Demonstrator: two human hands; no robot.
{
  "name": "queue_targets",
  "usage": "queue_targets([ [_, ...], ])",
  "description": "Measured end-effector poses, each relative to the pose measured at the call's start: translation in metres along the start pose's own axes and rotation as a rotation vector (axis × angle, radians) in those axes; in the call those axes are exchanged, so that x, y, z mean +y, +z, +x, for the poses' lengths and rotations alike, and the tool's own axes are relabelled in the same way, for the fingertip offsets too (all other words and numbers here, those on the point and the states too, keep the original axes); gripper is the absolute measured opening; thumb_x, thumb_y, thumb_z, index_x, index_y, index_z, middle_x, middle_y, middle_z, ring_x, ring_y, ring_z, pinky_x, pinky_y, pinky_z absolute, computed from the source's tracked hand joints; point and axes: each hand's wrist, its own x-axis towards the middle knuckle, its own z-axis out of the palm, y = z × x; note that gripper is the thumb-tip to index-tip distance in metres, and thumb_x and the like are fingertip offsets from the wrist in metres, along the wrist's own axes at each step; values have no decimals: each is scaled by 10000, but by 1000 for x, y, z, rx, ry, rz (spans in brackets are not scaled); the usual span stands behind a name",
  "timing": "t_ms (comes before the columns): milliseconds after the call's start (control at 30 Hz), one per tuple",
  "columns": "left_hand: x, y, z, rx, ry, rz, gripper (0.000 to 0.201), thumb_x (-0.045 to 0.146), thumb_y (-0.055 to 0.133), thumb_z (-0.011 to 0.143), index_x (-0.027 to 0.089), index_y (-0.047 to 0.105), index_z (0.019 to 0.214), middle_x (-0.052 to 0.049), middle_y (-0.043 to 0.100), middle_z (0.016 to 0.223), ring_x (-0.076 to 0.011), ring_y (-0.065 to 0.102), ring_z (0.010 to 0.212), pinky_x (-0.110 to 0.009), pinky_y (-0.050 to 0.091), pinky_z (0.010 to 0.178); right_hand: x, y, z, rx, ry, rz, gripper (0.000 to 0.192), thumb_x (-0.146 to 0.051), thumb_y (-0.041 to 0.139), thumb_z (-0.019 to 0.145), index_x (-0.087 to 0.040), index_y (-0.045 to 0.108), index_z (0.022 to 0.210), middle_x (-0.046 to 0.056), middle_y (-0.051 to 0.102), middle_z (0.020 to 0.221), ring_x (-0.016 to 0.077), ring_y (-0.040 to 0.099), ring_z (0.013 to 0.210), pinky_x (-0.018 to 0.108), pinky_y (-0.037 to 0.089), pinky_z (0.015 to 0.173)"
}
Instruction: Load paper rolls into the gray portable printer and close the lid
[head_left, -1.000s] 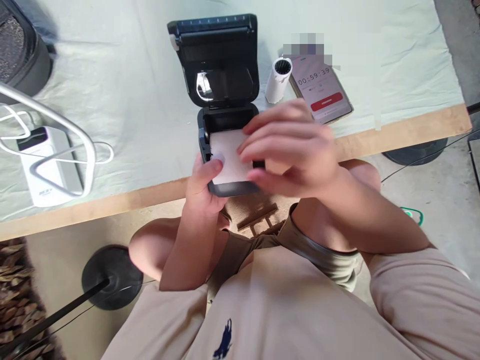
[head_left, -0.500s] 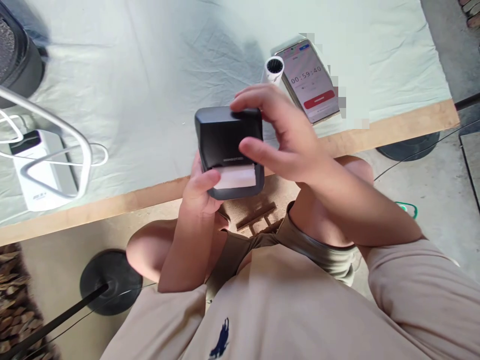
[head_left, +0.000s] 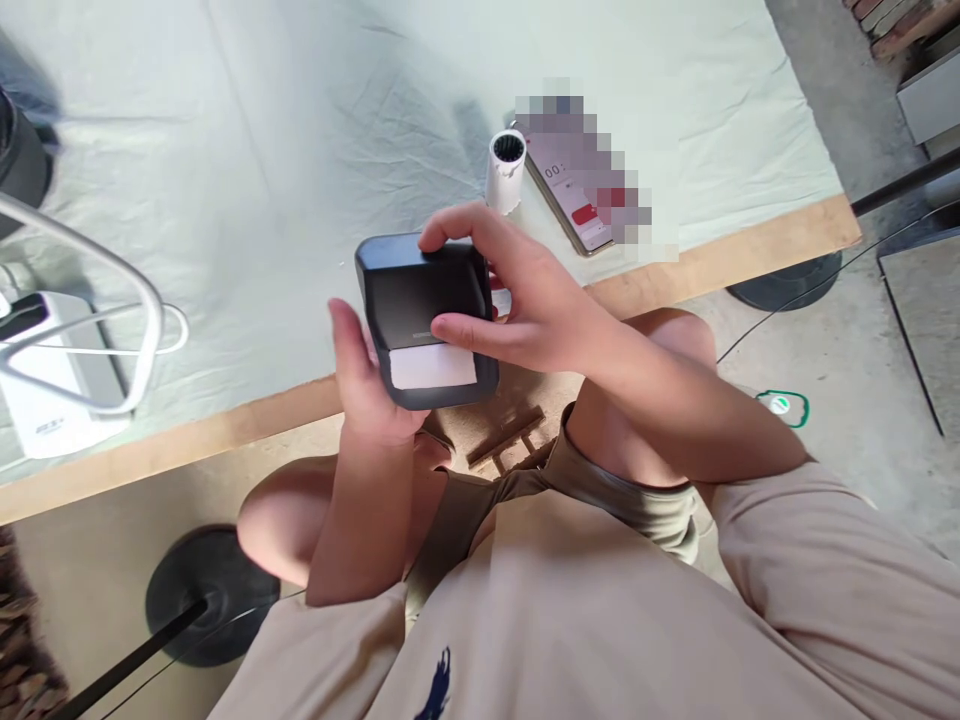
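Note:
A small dark printer (head_left: pixel 420 300) with its lid down sits at the table's near edge, a strip of white paper (head_left: pixel 433 367) sticking out of its front slot. My left hand (head_left: pixel 364 385) cradles its lower left corner, thumb raised beside it. My right hand (head_left: pixel 517 290) grips it from the right, fingers over the lid's top edge and one finger across the front above the paper.
An empty white paper core (head_left: pixel 504 170) stands upright behind the printer, beside a phone (head_left: pixel 581 190). A white power bank (head_left: pixel 52 380) with cable and a metal frame (head_left: pixel 112 300) lie far left. The cloth-covered table (head_left: pixel 262 150) ends at a wooden edge (head_left: pixel 225 430).
The printer's lid, open a second ago with the paper roll showing, is now closed with paper sticking out. My left thumb has lifted off the printer. The view has shifted right.

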Motion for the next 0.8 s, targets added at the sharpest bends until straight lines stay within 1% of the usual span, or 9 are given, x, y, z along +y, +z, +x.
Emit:
queue_targets([
  [100,-2,2,1,-104,112,30,592,612,389,1087,173,773,1185,-86,762,1281,-284,631,1389,-406,560,1139,1,-3,0,79,-49,-69,367,-431,563,953,-268,568,1283,69,607,1454,276,543,1422,477,523,1183],
  [167,-2,-1,3,-128,107,60,566,618,419,1074,198,772,1211,-80,740,1332,-306,632,1379,-451,563,1136,0,-7,0,92,-69,-73,378,-456,550,959,-272,588,1287,49,620,1458,282,529,1455,458,519,1190],
  [300,1,-8,4,-87,78,87,529,604,454,1055,215,770,1221,-85,727,1352,-358,615,1388,-533,549,1146,-3,-12,-1,9,-83,-63,463,-438,626,921,-268,569,1348,34,642,1474,243,572,1432,400,527,1199],
  [467,4,-7,3,17,5,95,510,537,432,1076,167,740,1243,-132,738,1323,-374,563,1443,-578,499,1188,-2,-17,-5,-15,-114,-130,538,-338,689,899,-237,539,1405,66,626,1510,249,587,1439,425,495,1247],
  [600,4,-4,5,-27,9,101,465,497,445,1079,181,751,1231,-111,760,1275,-365,637,1345,-567,533,1141,-1,-19,-6,2,-124,-173,533,-360,706,892,-277,544,1393,44,604,1527,250,548,1478,409,495,1238],
  [667,2,-2,6,-68,21,96,499,554,454,1069,191,756,1230,-105,750,1318,-355,636,1350,-542,551,1123,-2,-19,-6,91,-111,-220,496,-442,741,866,-302,586,1316,44,648,1426,254,607,1374,388,547,1146],
  [733,1,-2,6,-126,59,99,579,652,493,1025,186,752,1250,-110,719,1396,-356,586,1419,-518,540,1149,-5,-18,-6,240,-75,-253,415,-515,744,865,-295,617,1193,30,711,1061,217,693,1021,361,596,936],
  [767,1,-3,7,-152,76,119,611,687,550,981,181,749,1260,-115,709,1415,-362,563,1446,-509,533,1162,-6,-16,-6,313,-49,-258,354,-527,711,899,-283,614,1137,-6,648,841,178,648,808,341,581,815],
  [800,1,-4,7,-167,87,157,633,701,622,928,177,750,1260,-120,716,1402,-370,559,1450,-500,535,1161,-8,-15,-7,379,-28,-249,289,-520,659,949,-270,600,1082,-42,542,697,146,554,660,320,543,721],
])
